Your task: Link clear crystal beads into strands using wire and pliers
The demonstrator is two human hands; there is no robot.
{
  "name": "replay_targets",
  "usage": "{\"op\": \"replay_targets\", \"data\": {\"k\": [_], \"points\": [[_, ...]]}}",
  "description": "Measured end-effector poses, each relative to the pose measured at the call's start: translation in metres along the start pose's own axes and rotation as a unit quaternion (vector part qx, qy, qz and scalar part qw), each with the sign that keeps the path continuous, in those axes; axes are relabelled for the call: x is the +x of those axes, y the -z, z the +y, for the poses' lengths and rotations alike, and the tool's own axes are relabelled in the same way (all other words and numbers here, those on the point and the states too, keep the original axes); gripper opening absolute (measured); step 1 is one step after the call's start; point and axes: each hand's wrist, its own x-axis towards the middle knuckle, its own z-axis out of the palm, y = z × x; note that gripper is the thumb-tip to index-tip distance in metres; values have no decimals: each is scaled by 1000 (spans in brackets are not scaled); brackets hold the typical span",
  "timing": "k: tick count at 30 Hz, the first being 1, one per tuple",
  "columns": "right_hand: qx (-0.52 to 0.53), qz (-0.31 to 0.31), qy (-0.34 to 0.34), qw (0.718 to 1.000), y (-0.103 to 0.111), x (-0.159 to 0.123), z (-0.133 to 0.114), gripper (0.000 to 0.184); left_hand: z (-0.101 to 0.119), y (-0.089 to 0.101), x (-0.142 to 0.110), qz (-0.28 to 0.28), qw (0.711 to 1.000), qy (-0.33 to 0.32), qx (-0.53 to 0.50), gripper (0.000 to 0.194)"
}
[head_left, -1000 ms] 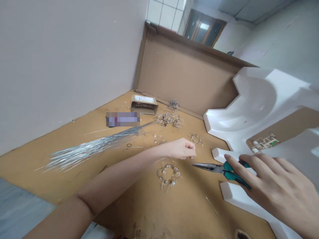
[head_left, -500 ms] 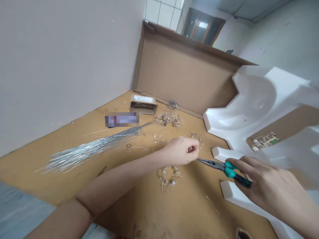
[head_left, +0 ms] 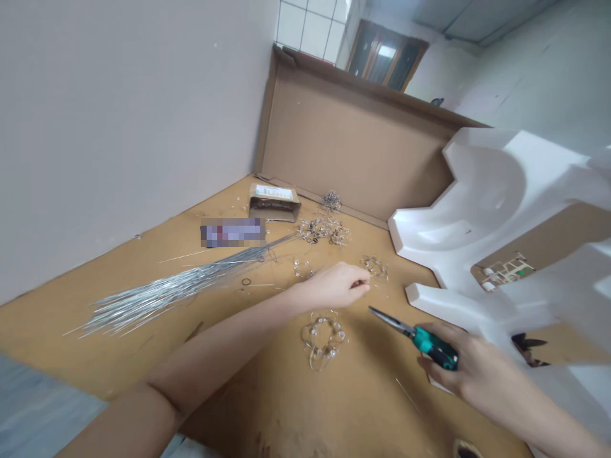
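Note:
My right hand [head_left: 458, 356] grips a pair of teal-and-black needle-nose pliers [head_left: 415, 337], their jaws closed together and pointing up to the left. Just left of the plier tips is my left hand [head_left: 341, 284], its fingers pinched; whatever they hold is too small or hidden to make out. Below that hand lies a loop of wire with clear beads [head_left: 324, 340]. A second beaded loop [head_left: 375, 267] rests just beyond the fingertips. Partly covered by my left wrist is another beaded wire piece [head_left: 303, 268].
A bundle of straight silver wires [head_left: 176, 286] spreads across the left of the tabletop [head_left: 286, 401]. Behind it are a small open cardboard box [head_left: 274, 202], a blurred flat packet [head_left: 233, 232] and a heap of wire pieces [head_left: 324, 229]. White moulded panels [head_left: 420, 235] stand at right.
The pliers have turned and drawn away from my left fingers, their jaws now closed. My left hand has shifted slightly left.

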Motion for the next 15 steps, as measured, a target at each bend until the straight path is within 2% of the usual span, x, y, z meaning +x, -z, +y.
{"op": "replay_targets", "data": {"k": [1,2,5,7,10,15], "points": [[10,-62,-12,998,-9,-3,0,17,-4,0,2,-8,999,19,-41,21],[12,-91,-33,995,-19,-5,0,19,-7,1,3,-15,996,32,-80,21],[-17,-118,-109,987,-54,-9,-5,27,-9,4,4,-34,985,37,-162,20],[-45,-111,-130,984,-74,-9,-11,30,-7,6,4,-50,981,32,-184,19],[-68,-87,-129,985,-97,-10,-20,35,-1,7,2,-56,983,18,-175,18],[-60,-55,-117,990,-113,-12,-22,42,2,2,-1,-72,990,-17,-118,19]]}}
